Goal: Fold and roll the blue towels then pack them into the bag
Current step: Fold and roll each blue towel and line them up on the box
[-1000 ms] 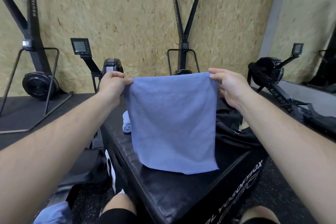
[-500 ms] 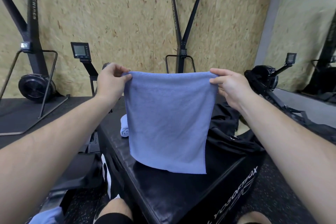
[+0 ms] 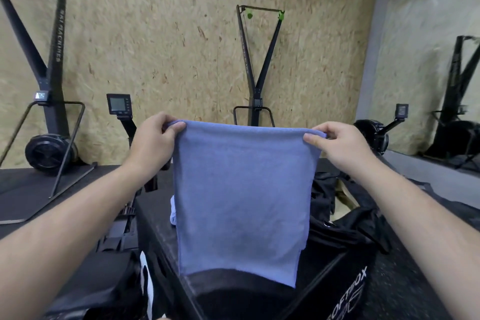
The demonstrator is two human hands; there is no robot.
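Left hand (image 3: 153,143) pinches one top corner of a blue towel (image 3: 241,195) between thumb and curled fingers, and the right hand (image 3: 340,148) pinches the other, so the cloth hangs flat between them, its top edge taut. Its lower edge hangs just over the top of a black padded box (image 3: 161,236); whether they touch is unclear. Behind the towel's left edge a second, rolled towel (image 3: 173,212) lies on the box. A black bag (image 3: 345,228) slumps on the box's right side. Beyond stands a chipboard wall (image 3: 168,47) with two upright ski machines (image 3: 257,65) against it, a small monitor (image 3: 119,104) between them, dark mats (image 3: 26,189) on the floor, and a mirror (image 3: 428,73) at right.
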